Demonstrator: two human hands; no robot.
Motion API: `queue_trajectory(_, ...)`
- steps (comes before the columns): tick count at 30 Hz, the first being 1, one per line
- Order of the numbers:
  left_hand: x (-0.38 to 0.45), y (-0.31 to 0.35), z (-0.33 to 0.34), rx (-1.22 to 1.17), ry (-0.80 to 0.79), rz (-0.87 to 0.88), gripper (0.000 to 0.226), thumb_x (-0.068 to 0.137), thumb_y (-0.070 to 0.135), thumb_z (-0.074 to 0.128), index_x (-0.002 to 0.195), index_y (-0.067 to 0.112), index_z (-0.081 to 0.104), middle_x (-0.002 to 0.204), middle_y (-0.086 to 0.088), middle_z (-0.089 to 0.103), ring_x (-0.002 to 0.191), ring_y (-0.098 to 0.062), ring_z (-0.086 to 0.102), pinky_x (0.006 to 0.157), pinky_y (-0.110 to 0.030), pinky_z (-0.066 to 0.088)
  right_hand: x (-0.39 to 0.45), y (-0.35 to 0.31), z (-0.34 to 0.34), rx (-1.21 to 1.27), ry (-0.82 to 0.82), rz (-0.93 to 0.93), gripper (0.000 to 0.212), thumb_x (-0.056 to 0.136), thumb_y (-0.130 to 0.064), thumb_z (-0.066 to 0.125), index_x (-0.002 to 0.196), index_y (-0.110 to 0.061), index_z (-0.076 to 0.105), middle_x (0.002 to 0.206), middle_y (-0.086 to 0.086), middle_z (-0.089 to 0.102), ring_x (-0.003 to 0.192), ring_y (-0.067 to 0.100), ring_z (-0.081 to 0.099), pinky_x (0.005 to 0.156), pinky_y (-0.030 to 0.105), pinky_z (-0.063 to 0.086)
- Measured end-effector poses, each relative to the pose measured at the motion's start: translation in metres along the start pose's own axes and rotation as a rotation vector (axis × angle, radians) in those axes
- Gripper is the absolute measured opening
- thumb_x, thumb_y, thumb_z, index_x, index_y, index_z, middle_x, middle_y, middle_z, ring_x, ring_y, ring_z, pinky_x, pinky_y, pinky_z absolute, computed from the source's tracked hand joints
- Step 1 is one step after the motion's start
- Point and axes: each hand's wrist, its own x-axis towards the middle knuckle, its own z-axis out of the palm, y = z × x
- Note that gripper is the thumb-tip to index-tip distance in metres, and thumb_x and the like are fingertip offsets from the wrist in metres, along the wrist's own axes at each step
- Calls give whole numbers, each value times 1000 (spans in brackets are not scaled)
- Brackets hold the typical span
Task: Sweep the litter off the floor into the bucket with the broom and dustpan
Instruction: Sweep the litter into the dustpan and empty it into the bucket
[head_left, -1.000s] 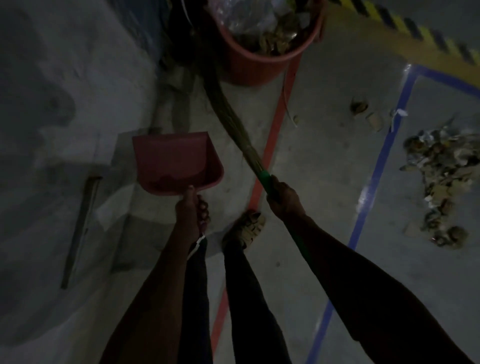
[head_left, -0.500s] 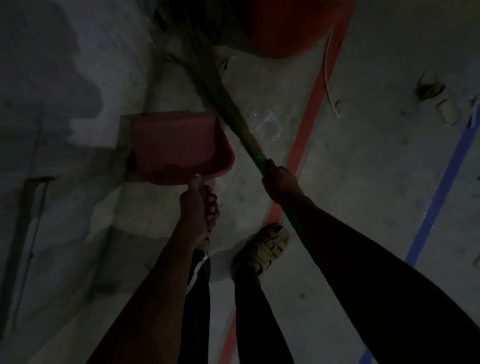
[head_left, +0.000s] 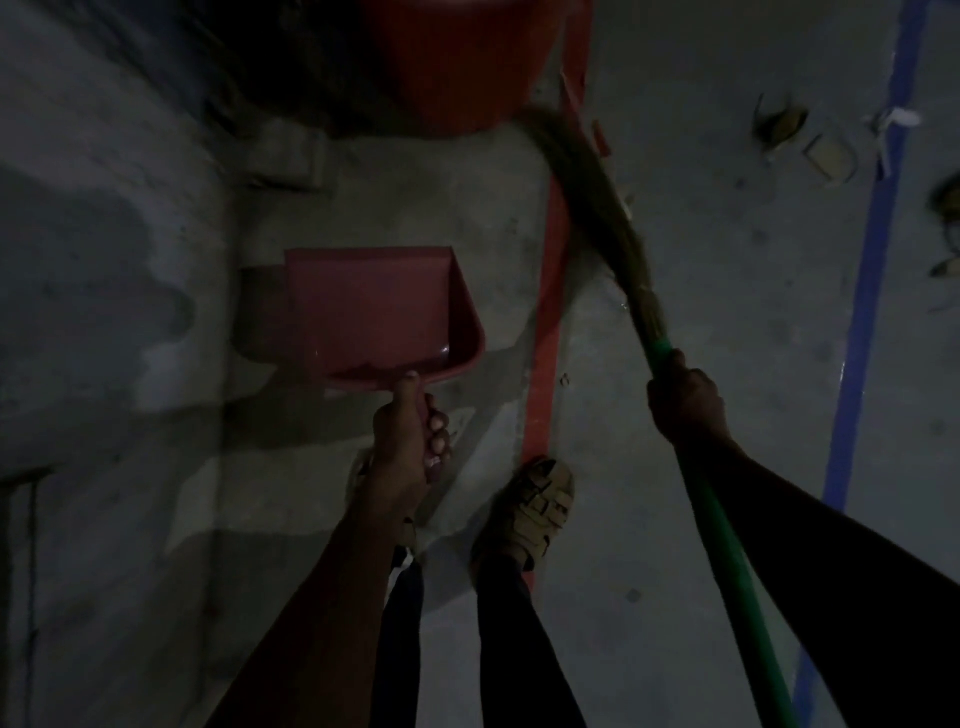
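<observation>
Left hand (head_left: 410, 441) fingers grip dustpan (head_left: 379, 317) beside wall; right hand (head_left: 685, 400) fingers grip broom (head_left: 613, 218) near bucket (head_left: 467, 62).

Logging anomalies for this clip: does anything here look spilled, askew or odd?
Scraps of litter lie loose on the grey concrete floor upper right, outside the red plastic bucket. The red plastic dustpan looks empty. Otherwise nothing stands out.
</observation>
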Motion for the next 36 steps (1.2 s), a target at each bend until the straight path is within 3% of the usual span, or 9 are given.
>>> queue_trajectory(6, -3, -5, 18, 47, -37, 15, 41, 100, 48, 48, 74, 17, 51, 51, 2, 44, 33, -11, 34, 36, -15, 23, -7, 30, -9, 283, 204, 213, 51, 90, -32, 48, 133, -7, 38, 105, 24, 60, 89, 44, 61, 77, 46, 53)
queue_trajectory(8, -4, -9, 20, 51, -46, -1, 41, 100, 49, 49, 74, 17, 52, 52, 2, 44, 34, -11, 34, 36, -14, 24, -11, 34, -6, 426, 223, 235, 52, 82, -40, 42, 124, -11, 39, 95, 22, 62, 74, 41, 65, 65, 54, 58)
queue_trajectory(11, -6, -14, 20, 38, -56, -2, 41, 100, 48, 50, 74, 16, 52, 51, 2, 45, 34, -12, 34, 34, -16, 25, -28, 30, -3, 529, 208, 179, 28, 94, -29, 45, 114, -9, 42, 85, 20, 62, 58, 35, 65, 47, 44, 57)
queue_trajectory(13, -8, -16, 17, 47, -56, 5, 40, 100, 47, 49, 74, 17, 50, 52, 2, 44, 33, -11, 34, 34, -15, 25, -43, 22, -1, 586, 190, 96, 24, 99, -23, 46, 119, -9, 46, 79, 16, 63, 57, 31, 64, 47, 39, 56)
queue_trajectory(16, -10, -13, 9, 80, -30, 20, 39, 100, 47, 48, 74, 17, 50, 52, 2, 44, 34, -12, 34, 34, -15, 26, -59, 11, 7, 543, 165, -92, 44, 100, -21, 50, 140, -3, 41, 73, 6, 59, 55, 32, 64, 48, 43, 56)
queue_trajectory(19, -11, -4, -1, 55, 2, 36, 39, 100, 45, 49, 73, 17, 49, 52, 2, 44, 32, -11, 34, 36, -13, 26, -68, 1, 19, 450, 156, -291, 60, 95, -31, 50, 147, -2, 37, 84, 14, 61, 63, 36, 64, 52, 48, 55)
queue_trajectory(24, -11, 15, -32, 5, 13, 57, 38, 100, 46, 49, 76, 17, 49, 51, 2, 44, 31, -11, 33, 35, -13, 25, -92, -29, 24, 304, 46, -593, 63, 90, -33, 46, 134, 12, 48, 79, 17, 60, 60, 30, 58, 58, 28, 45)
queue_trajectory(30, -11, 35, -80, -11, 59, 95, 41, 100, 50, 49, 76, 17, 49, 50, 3, 44, 31, -11, 33, 36, -14, 24, -98, -62, 28, 236, -5, -722, 61, 89, -31, 47, 130, 14, 51, 79, 14, 61, 62, 30, 59, 56, 33, 51)
queue_trajectory(36, -18, 49, -117, -43, 28, 106, 41, 101, 53, 45, 78, 20, 49, 53, 4, 42, 33, -9, 33, 36, -13, 23, -96, -124, 7, 213, 56, -917, 62, 99, -38, 42, 128, 16, 52, 81, 16, 62, 64, 28, 58, 61, 26, 42)
